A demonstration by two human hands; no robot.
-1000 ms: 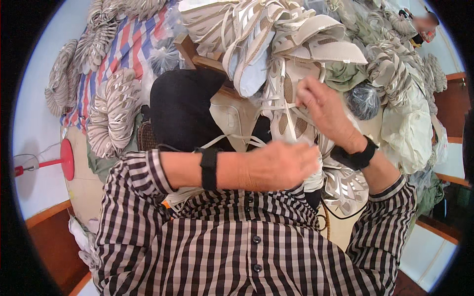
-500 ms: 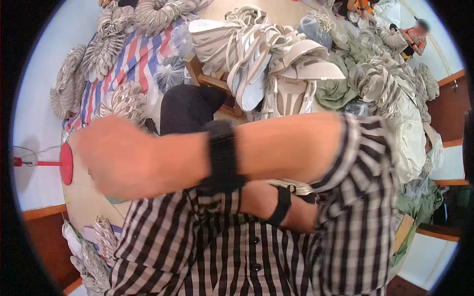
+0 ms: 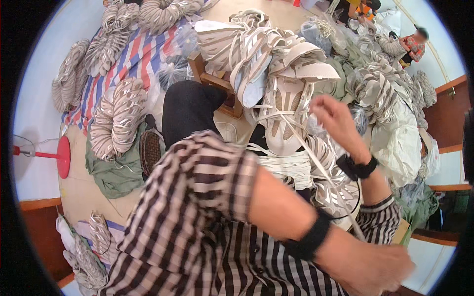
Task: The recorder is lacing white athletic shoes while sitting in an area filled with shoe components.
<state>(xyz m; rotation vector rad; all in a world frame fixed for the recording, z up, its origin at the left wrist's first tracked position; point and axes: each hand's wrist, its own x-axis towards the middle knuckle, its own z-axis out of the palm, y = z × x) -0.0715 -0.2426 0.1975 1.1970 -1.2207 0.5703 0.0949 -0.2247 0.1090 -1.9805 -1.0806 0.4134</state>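
Pale walls (image 3: 39, 103), tan floor (image 3: 76, 197), striped sheet (image 3: 136, 56); left hand (image 3: 370, 269) grip closed on lace (image 3: 318, 165), right hand (image 3: 336, 121) grip unclear.

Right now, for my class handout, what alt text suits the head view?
A person's blurred left hand seems to hold a pale lace stretched from a beige shoe; the right hand hovers beside that shoe. Beige bundles lie around.

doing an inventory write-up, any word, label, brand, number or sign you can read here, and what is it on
None can be read.
No legible text shows on the shoe upper, striped sheet or white sack.
Any marks on the far bundles would be too small or blurred to read.
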